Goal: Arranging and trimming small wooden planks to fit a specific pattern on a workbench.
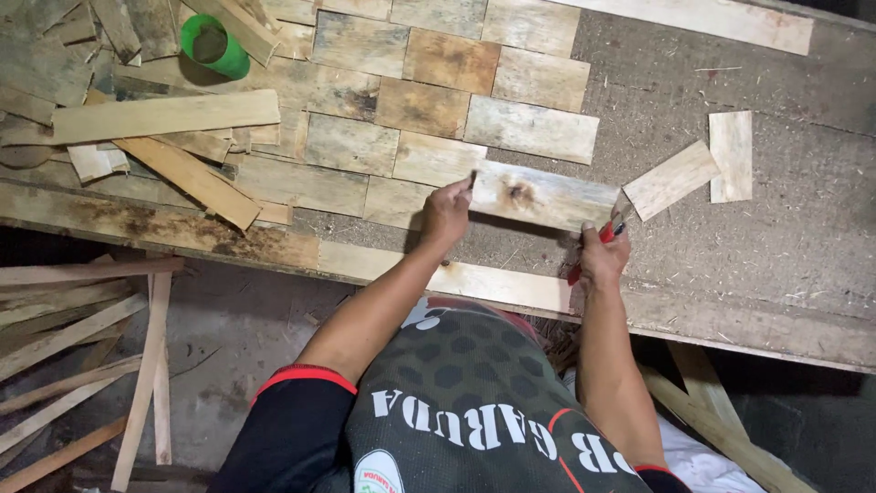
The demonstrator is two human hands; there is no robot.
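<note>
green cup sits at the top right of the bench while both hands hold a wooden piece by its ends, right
Not quite. The head view shows the green cup at the top left. The left hand and right hand do hold the wooden piece by its ends.

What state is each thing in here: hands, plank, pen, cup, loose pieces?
Left hand: gripping the plank's left end.
Right hand: at the plank's right end, holding a red pen.
Plank: flat on the board, next to the laid pieces.
Red pen: tip at the plank's end.
Green cup: on its side.
Two offcuts: loose, unlaid.
</note>
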